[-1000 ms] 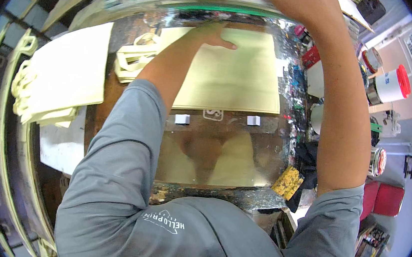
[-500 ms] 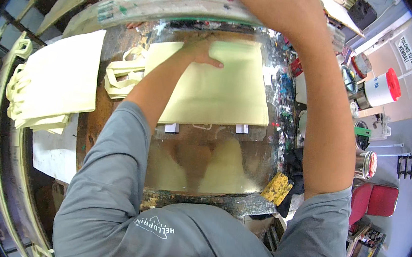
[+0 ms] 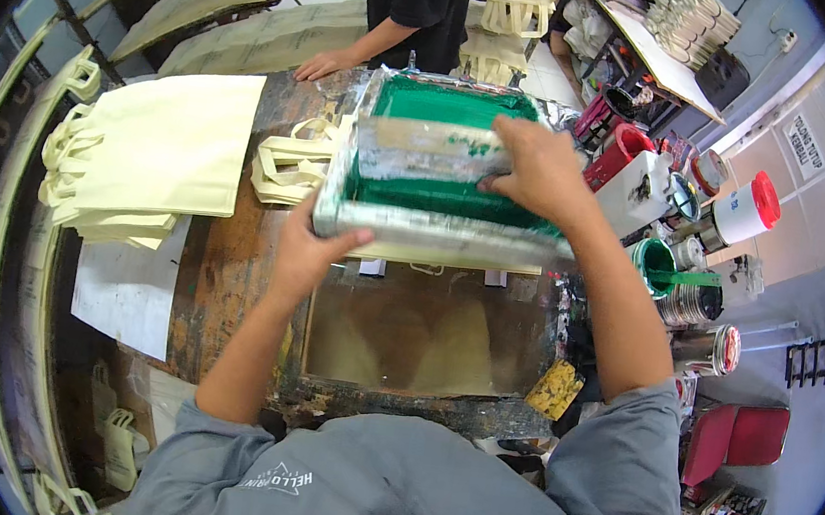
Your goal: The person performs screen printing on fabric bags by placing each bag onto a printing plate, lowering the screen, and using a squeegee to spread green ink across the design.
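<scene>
A screen-printing frame (image 3: 445, 232) with green ink (image 3: 441, 100) in it lies over a pale yellow tote bag. Only the bag's near edge (image 3: 452, 260) and its handles (image 3: 281, 165) at the left show. My left hand (image 3: 304, 256) grips the frame's near left corner, thumb on top, its other fingers partly hidden. My right hand (image 3: 542, 174) is closed on the right part of a wide pale squeegee (image 3: 414, 147), which spans the frame from left to right. Motion slightly blurs the frame and squeegee.
A stack of pale yellow tote bags (image 3: 163, 143) lies at the left. Ink cans, including a green-smeared tub (image 3: 655, 268), line the right side. A yellow sponge (image 3: 554, 389) sits at the near right table corner. Another person's hand (image 3: 324, 65) rests on the far edge.
The raised frame has come down over the bag. My left hand has left the bag for the frame's near left corner. My right hand has come down onto the squeegee.
</scene>
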The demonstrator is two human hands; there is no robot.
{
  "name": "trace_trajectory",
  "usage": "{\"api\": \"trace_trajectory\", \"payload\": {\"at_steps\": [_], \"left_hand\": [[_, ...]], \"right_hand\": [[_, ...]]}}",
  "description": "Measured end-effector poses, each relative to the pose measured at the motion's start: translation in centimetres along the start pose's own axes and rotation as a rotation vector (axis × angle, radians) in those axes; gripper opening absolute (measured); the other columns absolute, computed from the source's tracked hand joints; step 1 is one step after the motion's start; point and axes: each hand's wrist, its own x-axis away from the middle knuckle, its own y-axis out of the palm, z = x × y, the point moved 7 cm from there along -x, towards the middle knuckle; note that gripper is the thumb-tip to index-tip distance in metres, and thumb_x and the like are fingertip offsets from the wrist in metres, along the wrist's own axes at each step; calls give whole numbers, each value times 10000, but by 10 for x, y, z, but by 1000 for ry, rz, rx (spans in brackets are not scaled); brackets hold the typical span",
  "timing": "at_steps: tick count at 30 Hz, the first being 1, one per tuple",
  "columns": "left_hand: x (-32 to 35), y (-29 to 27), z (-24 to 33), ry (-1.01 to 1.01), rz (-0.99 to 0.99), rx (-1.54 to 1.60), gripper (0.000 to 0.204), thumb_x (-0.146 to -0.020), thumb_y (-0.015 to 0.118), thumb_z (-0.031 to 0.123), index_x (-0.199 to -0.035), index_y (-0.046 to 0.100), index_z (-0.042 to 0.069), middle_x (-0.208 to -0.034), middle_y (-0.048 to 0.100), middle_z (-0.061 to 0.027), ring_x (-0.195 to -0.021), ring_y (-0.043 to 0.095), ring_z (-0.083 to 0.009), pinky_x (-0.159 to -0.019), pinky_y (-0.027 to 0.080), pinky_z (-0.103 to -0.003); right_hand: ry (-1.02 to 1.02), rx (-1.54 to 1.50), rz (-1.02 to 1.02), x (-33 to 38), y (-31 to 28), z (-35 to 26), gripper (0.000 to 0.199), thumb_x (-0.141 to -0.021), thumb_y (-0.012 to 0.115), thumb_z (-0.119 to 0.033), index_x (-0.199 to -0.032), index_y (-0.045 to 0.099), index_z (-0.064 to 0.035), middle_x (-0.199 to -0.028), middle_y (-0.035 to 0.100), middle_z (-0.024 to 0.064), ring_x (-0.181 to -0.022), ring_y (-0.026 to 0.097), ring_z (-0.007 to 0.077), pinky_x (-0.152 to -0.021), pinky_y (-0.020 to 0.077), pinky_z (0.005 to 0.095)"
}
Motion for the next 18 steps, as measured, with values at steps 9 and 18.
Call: {"api": "trace_trajectory", "payload": {"at_steps": [9,18], "left_hand": [[50,13,-111,271,212,-506,1093,-719,978,381,-1606,460,8,-1304,702,-156,-1130,510,-334,-1035,412,-439],[55,10,-108,313,199,-556,1121,-691,966,452,-1581,486,-31,-1151,704,-102,-1046,534,-320,-995,396,-437]], "right_hand": [[26,7,-121,87,68,-33,538,-742,918,-322,-1123,593,-125,-1060,668,83,-1044,634,331,-911,418,520],[21,178,167,-16,123,16,472,-751,908,-283,-1099,620,-146,-1053,652,48,-1044,615,301,-928,405,503]]}}
